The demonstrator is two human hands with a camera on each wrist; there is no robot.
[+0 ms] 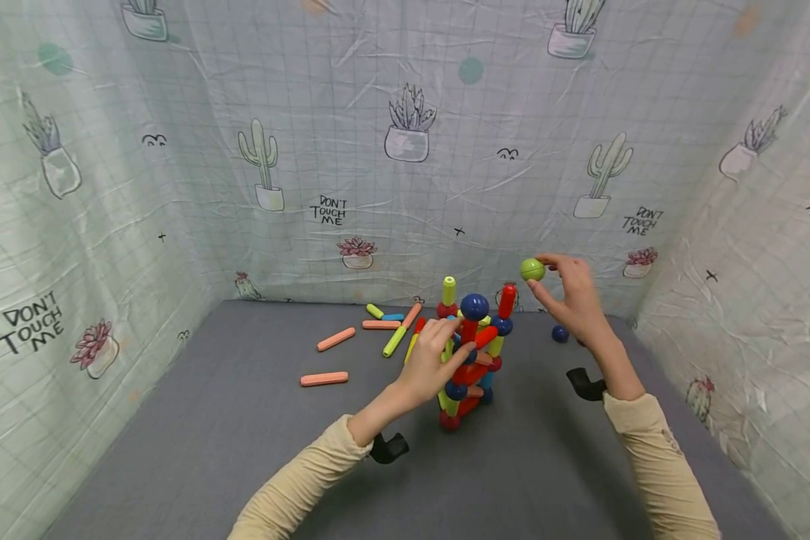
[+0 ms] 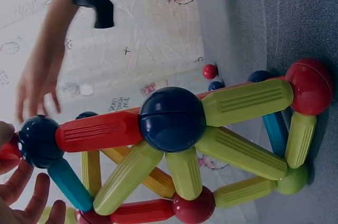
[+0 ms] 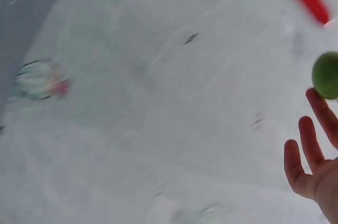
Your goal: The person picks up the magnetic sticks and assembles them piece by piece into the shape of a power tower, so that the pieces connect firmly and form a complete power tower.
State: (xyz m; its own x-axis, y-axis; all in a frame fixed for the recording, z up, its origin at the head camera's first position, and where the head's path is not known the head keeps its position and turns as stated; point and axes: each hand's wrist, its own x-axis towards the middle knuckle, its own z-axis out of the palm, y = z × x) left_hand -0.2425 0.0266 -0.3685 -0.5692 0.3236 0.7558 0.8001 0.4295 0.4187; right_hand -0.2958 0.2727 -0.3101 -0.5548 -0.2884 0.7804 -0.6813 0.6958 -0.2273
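Pinching green ball (image 1: 532, 269) aloft, right hand (image 1: 574, 296); left hand (image 1: 429, 361), forearm angled inward, gripping red rod (image 1: 469, 331) near tower (image 1: 472, 373) top.

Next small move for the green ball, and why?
Probably ease the green ball left onto the upright red rod on the tower's right side: that rod's top end is bare, the right hand pinches the ball close by in the head view, and the left hand holds the tower.

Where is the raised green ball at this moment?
In the head view, the green ball is pinched by the right hand, above and to the right of the bare-topped red rod.
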